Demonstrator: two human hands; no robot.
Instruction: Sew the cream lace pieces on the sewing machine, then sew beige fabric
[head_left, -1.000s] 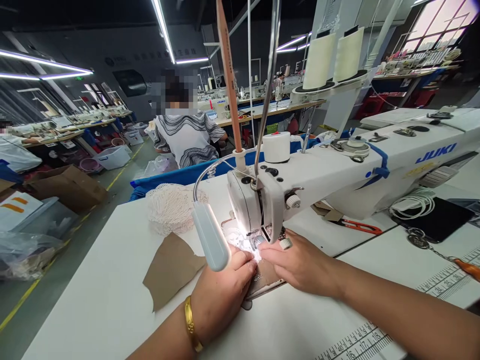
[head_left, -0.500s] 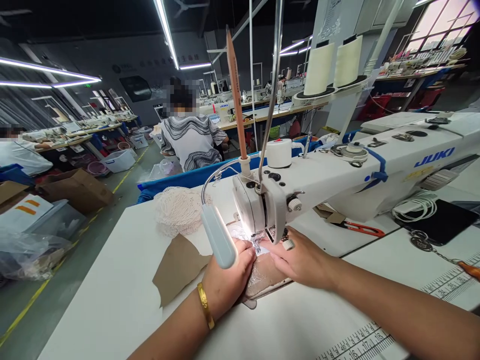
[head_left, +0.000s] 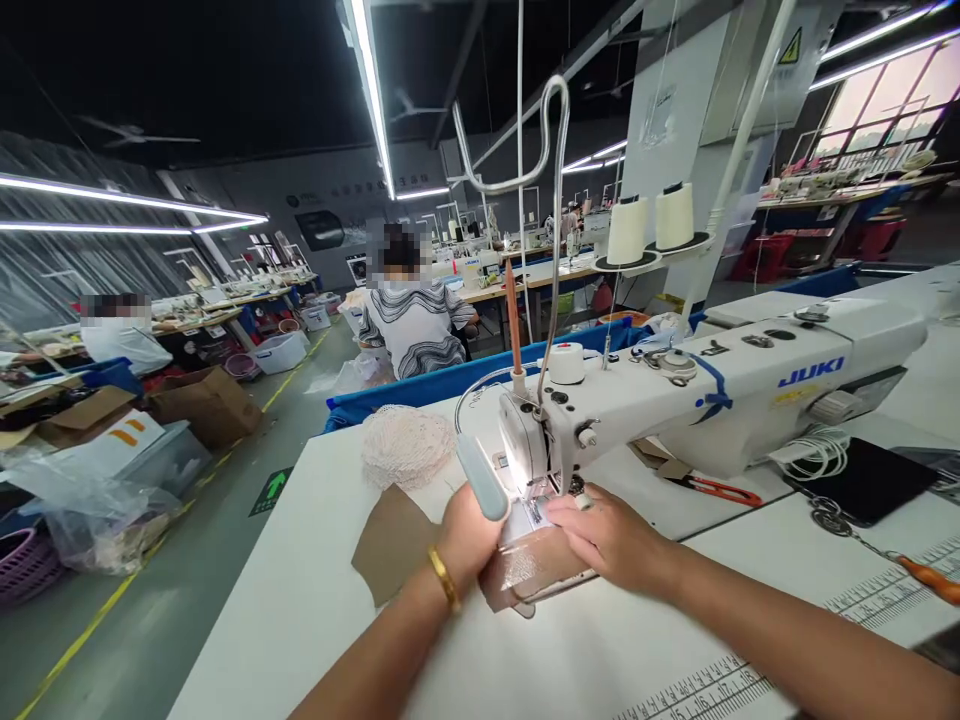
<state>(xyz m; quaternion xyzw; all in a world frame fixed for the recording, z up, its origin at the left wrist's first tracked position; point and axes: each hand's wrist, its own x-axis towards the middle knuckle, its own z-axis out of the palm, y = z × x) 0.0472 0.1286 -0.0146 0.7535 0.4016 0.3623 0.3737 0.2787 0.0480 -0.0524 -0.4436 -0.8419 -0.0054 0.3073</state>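
Note:
Under the needle area of a white JUKI sewing machine point(head_left: 615, 405) lies a piece of white fabric point(head_left: 517, 522). Brown material with a shiny, clear-looking surface point(head_left: 529, 565) lies on the near side of it. My right hand point(head_left: 619, 540) rests at the right of the presser foot, fingers stretched out and lying on the work. On the left, my left hand point(head_left: 466, 530), with a gold bangle point(head_left: 443, 580) at its wrist, is beside the brown piece. A grey lamp point(head_left: 482, 478) hides most of its fingers.
Brown paper-like scrap point(head_left: 394, 545) and a heap of cream netting point(head_left: 409, 445) lie left of the machine. To the right are orange-handled snips point(head_left: 724, 490), coiled white cord point(head_left: 817, 455) and a dark flat object point(head_left: 862, 480). A co-worker point(head_left: 416, 325) sits beyond the blue cloth edge.
The whole view has shifted, with the machine appearing lower and smaller. My left hand has drawn back behind the lamp, and more of the white fabric shows. My right hand stays by the presser foot.

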